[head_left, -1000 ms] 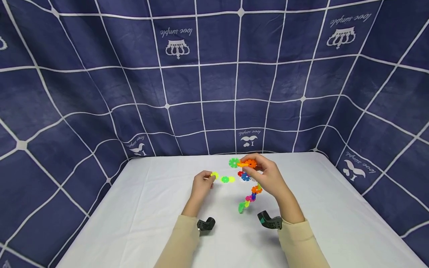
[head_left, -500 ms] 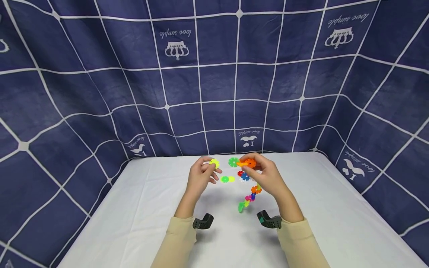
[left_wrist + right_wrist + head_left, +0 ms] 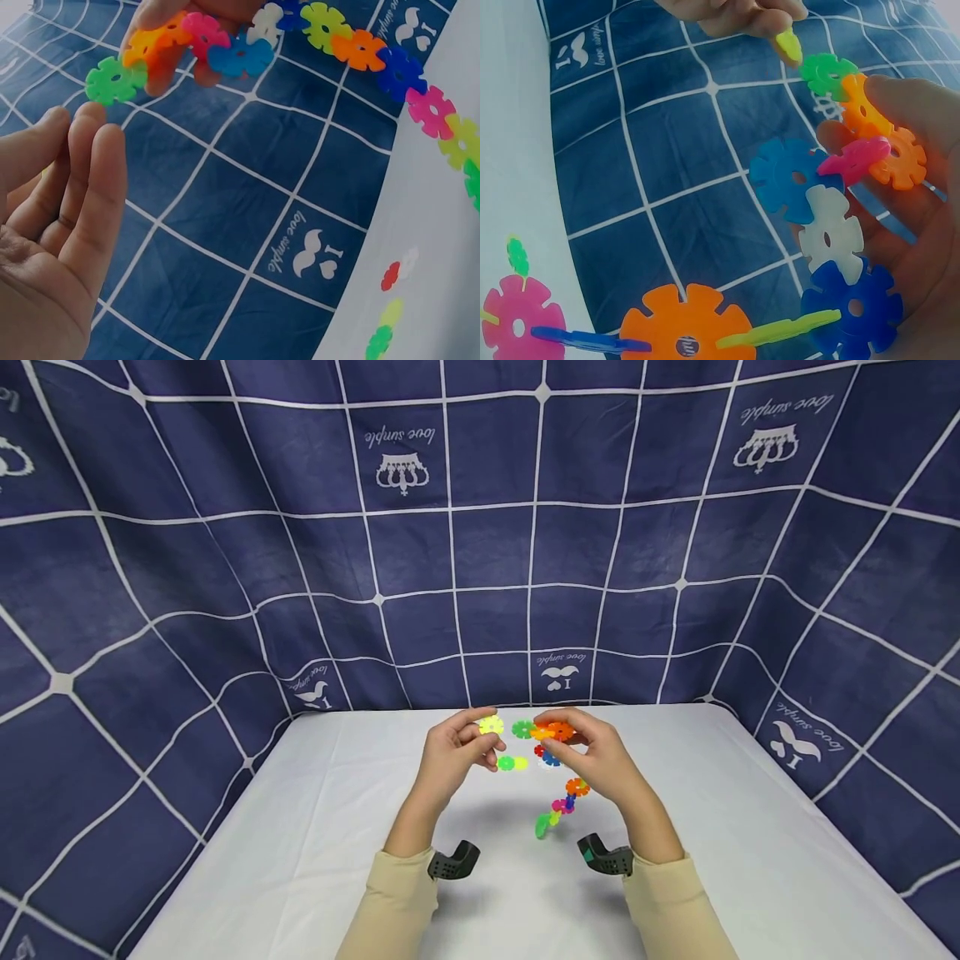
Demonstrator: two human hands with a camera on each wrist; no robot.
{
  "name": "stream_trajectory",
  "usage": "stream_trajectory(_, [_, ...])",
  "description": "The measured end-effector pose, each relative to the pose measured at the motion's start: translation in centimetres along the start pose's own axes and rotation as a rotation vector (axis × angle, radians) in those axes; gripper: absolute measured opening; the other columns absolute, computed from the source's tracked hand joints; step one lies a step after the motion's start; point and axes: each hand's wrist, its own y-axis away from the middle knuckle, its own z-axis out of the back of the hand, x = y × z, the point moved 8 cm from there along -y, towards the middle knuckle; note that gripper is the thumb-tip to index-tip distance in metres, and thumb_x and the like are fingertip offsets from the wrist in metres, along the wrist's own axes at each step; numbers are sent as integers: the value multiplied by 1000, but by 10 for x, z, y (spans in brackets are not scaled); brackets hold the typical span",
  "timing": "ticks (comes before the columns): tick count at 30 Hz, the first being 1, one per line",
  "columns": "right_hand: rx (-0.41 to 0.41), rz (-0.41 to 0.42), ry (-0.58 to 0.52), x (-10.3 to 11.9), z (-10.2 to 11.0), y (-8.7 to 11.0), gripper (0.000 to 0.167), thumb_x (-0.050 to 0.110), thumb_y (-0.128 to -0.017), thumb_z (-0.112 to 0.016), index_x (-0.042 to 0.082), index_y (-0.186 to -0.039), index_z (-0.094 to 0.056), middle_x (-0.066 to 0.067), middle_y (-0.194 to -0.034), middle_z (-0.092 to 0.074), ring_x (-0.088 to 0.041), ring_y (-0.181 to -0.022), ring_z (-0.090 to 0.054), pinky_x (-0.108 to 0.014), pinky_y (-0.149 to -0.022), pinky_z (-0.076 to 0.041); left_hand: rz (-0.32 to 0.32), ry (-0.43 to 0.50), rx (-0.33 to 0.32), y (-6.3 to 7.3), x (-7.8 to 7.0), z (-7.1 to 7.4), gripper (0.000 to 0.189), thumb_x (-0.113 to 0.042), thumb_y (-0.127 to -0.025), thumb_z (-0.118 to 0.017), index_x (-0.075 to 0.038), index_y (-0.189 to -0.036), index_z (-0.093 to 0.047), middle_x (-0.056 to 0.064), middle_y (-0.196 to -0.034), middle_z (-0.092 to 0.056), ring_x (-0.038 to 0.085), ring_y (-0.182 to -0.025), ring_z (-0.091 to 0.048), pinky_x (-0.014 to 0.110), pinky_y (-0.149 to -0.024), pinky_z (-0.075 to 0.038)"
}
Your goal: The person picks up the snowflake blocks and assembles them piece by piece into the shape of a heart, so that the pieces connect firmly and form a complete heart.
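Observation:
My left hand (image 3: 446, 758) pinches a yellow snowflake disc (image 3: 491, 725) between thumb and fingers; in the right wrist view this yellow disc (image 3: 788, 46) appears edge-on. Just right of it is the green disc (image 3: 522, 729) ending a chain of interlocked, notched snowflake discs. My right hand (image 3: 603, 756) grips that chain around its orange discs (image 3: 864, 111). From there the chain hangs through pink, light blue, white (image 3: 829, 238) and dark blue discs, then curves toward the body to another green disc (image 3: 542, 825). A small gap separates the yellow disc from the chain's upper green disc.
On the white-covered table (image 3: 300, 835) lie a joined green and yellow disc pair (image 3: 507, 763) and, near it, a red disc (image 3: 390, 276) beside a white one (image 3: 409, 259). A dark blue checked curtain (image 3: 487, 552) encloses the back and sides.
My left hand has lifted the yellow disc up from near the table and brought it rightward, closer to the chain's green end. The right hand has stayed almost still with the chain.

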Motion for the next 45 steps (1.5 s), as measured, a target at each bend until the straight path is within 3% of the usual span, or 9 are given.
stream_trajectory(9, [18, 15, 5, 4, -2, 0, 30, 12, -91, -73, 17, -120, -69, 3, -117, -71, -12, -104, -66, -27, -88, -58, 20, 50, 97, 1, 0, -10, 37, -4, -92, -69, -7, -128, -64, 6, -84, -74, 13, -63, -66, 33, -68, -63])
stream_trajectory(16, [17, 62, -31, 7, -5, 1, 28, 12, -91, -73, 16, -118, -71, 1, -116, -72, -12, -103, -67, -26, -89, -57, 52, 63, 90, 3, 2, -11, 35, -2, -91, -69, -4, -125, -65, 3, -81, -74, 13, -61, -67, 33, -70, -63])
stream_trajectory(23, [0, 52, -64, 6, -6, 0, 30, 8, -89, -74, 13, -118, -73, -6, -118, -73, -17, -106, -69, -28, -86, -59, 87, 100, 89, 3, 2, -13, 34, 0, -91, -68, -2, -125, -64, 2, -79, -74, 13, -61, -67, 34, -72, -63])
stream_trajectory(32, [-11, 54, -5, 8, -3, 1, 31, 13, -87, -77, 16, -117, -73, -1, -116, -74, -16, -104, -67, -25, -84, -57, 59, 95, 87, 4, -1, -17, 35, -2, -91, -69, -1, -126, -63, 2, -81, -74, 13, -62, -67, 33, -72, -63])
stream_trajectory(38, [-18, 101, 20, 11, -1, -1, 32, 11, -85, -79, 14, -116, -72, 1, -115, -73, -14, -107, -67, -25, -88, -57, 63, 70, 92, 2, 3, -18, 33, -4, -92, -69, -5, -125, -63, 0, -82, -74, 13, -64, -67, 30, -70, -62])
stream_trajectory(45, [-35, 76, 48, 8, 1, -1, 32, 8, -86, -77, 14, -117, -71, 0, -115, -72, -16, -107, -67, -30, -89, -58, 39, 25, 123, 0, 7, -16, 45, -8, -93, -69, -15, -136, -59, 1, -86, -74, 16, -66, -67, 30, -69, -61])
